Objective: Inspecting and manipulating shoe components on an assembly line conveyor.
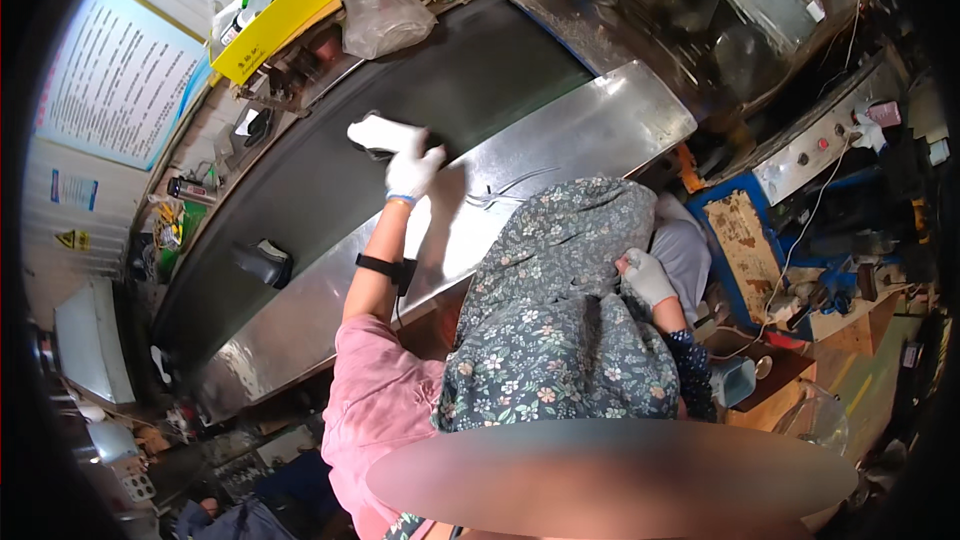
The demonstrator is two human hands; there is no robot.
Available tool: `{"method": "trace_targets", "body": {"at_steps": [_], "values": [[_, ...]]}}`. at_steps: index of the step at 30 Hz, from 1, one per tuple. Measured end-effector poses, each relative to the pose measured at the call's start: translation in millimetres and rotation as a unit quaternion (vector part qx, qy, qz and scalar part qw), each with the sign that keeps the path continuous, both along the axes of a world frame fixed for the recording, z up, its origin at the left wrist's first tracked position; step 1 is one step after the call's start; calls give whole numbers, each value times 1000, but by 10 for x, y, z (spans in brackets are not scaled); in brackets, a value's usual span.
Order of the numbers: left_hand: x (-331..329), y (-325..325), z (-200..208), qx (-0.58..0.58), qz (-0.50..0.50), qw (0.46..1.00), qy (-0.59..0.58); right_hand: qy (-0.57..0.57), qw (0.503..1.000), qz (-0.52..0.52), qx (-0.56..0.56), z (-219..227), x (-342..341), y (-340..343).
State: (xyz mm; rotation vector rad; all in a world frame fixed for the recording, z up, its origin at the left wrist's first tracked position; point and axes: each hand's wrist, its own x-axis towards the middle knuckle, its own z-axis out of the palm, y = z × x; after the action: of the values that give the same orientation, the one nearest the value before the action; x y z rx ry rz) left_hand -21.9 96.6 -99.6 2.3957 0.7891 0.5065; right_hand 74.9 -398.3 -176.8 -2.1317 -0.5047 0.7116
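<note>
My left hand (412, 172), in a white glove, reaches out over the black conveyor belt (470, 80). Its fingers close on a white oblong piece (383, 132) with a dark part beneath it, lying at the belt's near edge. A black band sits on that forearm. My right hand (647, 276), also gloved in white, is close to my body and grips the bunched floral fabric (560, 290) of my apron. A pale grey cloth (688, 250) shows just beyond it. What the bunched fabric holds is hidden.
A steel side plate (580, 130) runs along the belt's near side. Another dark piece (265, 263) lies further left on the belt. Behind the belt stand a yellow box (275, 20) and a plastic bag (380, 10). A control panel (815, 150) and a blue machine part (735, 230) are at the right.
</note>
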Motion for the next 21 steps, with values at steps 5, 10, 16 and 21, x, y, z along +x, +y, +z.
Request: {"method": "trace_targets", "body": {"at_steps": [5,10,16,21], "values": [[531,129,85,316,85,937,125,124,992,-15,26,2,68,125],[478,252,-202,93,125,987,-29,56,998,-11,8,92,23,131],[332,447,-288,-117,129,977,123,102,994,-14,32,108,40,100],[279,458,-84,-60,-4,991,117,94,994,20,60,296,48,44]]}}
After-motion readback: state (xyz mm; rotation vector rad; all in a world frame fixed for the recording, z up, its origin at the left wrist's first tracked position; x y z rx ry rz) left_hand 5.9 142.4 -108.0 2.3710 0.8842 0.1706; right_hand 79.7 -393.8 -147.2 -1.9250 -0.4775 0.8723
